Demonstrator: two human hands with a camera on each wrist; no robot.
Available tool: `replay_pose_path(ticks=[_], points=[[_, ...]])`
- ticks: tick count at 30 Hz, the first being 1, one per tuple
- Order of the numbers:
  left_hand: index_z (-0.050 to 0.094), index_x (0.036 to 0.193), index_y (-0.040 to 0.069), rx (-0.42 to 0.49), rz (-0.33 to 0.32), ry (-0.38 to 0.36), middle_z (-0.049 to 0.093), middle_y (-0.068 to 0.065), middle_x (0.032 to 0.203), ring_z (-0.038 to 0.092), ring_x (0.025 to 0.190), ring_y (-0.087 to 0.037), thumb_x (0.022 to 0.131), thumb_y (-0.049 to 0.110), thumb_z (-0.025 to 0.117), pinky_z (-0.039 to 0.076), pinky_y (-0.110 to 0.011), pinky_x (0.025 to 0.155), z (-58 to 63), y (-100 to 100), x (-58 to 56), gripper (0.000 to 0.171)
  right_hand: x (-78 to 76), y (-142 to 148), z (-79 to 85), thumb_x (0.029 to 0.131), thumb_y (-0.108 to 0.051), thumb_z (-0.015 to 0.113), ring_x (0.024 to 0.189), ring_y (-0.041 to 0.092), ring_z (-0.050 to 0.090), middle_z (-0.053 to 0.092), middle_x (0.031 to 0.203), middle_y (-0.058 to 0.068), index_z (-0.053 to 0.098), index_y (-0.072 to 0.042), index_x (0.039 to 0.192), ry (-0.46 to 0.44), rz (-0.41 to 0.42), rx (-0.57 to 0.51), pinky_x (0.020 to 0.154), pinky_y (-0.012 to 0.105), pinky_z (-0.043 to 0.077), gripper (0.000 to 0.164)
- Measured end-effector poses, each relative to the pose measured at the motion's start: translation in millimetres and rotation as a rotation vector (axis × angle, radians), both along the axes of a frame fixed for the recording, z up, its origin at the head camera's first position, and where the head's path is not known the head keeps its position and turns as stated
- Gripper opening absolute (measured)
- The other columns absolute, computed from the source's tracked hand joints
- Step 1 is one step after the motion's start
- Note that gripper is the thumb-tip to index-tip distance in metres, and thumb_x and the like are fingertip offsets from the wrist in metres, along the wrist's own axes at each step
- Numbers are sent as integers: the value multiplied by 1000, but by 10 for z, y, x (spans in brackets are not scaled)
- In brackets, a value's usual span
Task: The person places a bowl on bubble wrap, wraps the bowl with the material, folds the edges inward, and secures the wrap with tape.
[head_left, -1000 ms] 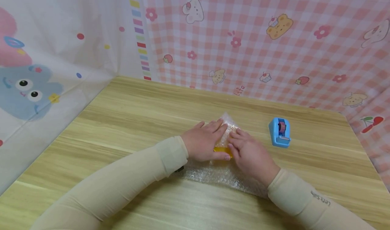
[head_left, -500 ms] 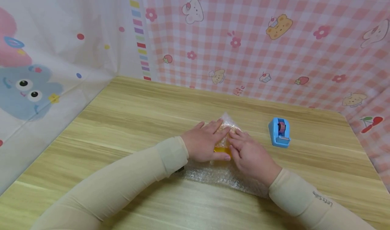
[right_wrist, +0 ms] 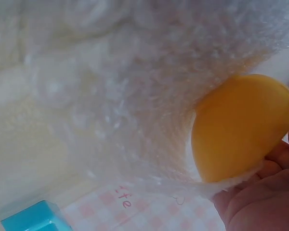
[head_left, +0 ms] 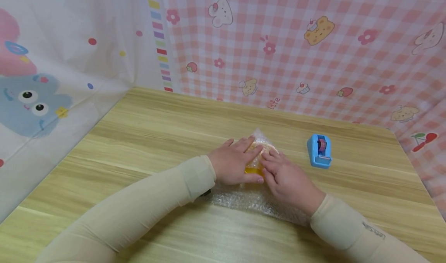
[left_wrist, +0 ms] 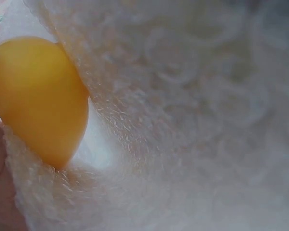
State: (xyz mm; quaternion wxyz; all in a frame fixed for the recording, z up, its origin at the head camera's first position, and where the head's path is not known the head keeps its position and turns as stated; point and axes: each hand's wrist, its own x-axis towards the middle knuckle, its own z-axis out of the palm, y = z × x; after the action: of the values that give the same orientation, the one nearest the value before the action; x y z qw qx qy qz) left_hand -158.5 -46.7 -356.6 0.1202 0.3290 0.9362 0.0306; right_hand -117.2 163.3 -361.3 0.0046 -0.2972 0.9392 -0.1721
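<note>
A smooth, rounded yellow object [head_left: 254, 171] lies partly covered by clear bubble wrap [head_left: 244, 199] on the table. Both wrist views show its glossy curved side, the yellow object [left_wrist: 41, 96] [right_wrist: 241, 130] poking out between layers of wrap. From the left, my left hand [head_left: 230, 161] lies over the wrap with fingers extended, its thumb along the object's near side. Opposite it, my right hand [head_left: 292, 181] presses its fingers on the wrapped right side, fingertips close to the left ones. A round yellow outline shows through the wrap between the fingers. The palms hide much of the object.
A blue tape dispenser [head_left: 319, 151] with a reddish roll stands to the right of the wrap on the wood-grain table [head_left: 156, 232]. A pink checked cloth [head_left: 278, 35] hangs behind, and a white printed curtain [head_left: 76, 62] borders the left.
My right hand and forearm have shifted slightly to the right and downward, and more yellow shows through the wrap near the fingertips. My left hand has barely moved.
</note>
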Motion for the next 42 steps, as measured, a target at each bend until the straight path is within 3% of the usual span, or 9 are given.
replay_pose_path(ticks=[7,13,20,28,36,42], points=[[11,171,24,-10,0,-7,-1,-8,179,14,165,-31,97,82,40,17,-56,132,-4,-3,-3,98,111,65,91,106,-15,59,149,43,46,55,154,22,63,4,142,-6,18,-49,121,60,37,41],[11,171,23,-18,4,-12,-2,-9,179,14,165,-31,98,81,40,17,-55,132,1,1,-2,98,242,183,202,101,-16,70,144,40,54,60,152,18,66,-2,140,3,10,-81,114,60,46,42],[13,171,23,-16,12,-12,0,-9,179,17,165,-31,98,81,41,17,-55,132,7,10,0,97,389,382,229,96,-18,78,138,37,61,67,144,15,71,-4,135,34,19,-37,108,58,52,42],[15,171,23,-1,14,-15,1,-9,179,17,165,-31,98,80,43,17,-55,132,-9,12,-6,98,458,598,144,89,-25,86,130,34,67,71,138,11,74,-9,130,61,55,54,103,55,55,46],[15,171,22,3,13,-14,2,-10,179,17,165,-30,98,79,43,17,-55,133,-6,8,-8,97,535,750,65,85,-34,89,127,33,69,71,139,11,70,-8,137,-34,49,144,103,54,56,61],[15,171,22,-4,9,-13,1,-10,179,18,164,-31,99,79,42,18,-55,132,-4,6,-3,96,568,821,12,84,-38,88,132,33,66,69,142,10,69,-12,138,-108,50,187,106,54,54,63]])
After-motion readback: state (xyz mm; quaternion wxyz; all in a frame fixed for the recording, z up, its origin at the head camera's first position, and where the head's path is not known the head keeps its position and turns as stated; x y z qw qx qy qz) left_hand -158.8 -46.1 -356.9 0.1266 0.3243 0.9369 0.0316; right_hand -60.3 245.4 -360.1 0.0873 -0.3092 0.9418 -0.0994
